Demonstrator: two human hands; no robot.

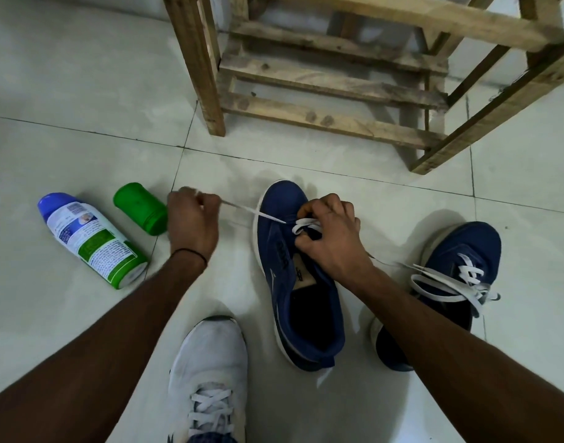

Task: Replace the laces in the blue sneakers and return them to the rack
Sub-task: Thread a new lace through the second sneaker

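Observation:
A blue sneaker (301, 282) stands on the tiled floor in the middle, toe pointing away from me. A white lace (258, 214) runs taut from its lowest eyelets out to the left. My left hand (192, 220) pinches the end of that lace. My right hand (333, 235) rests on the sneaker's tongue area, fingers curled round the lace at the eyelets. A second blue sneaker (450, 276) lies at the right, fully laced with white laces (447, 284) hanging loose.
A wooden slatted rack (332, 81) stands behind the sneakers. A spray can (92, 239) lies on the floor at the left with its green cap (140, 208) beside it. My foot in a white shoe (208, 375) is at the bottom centre.

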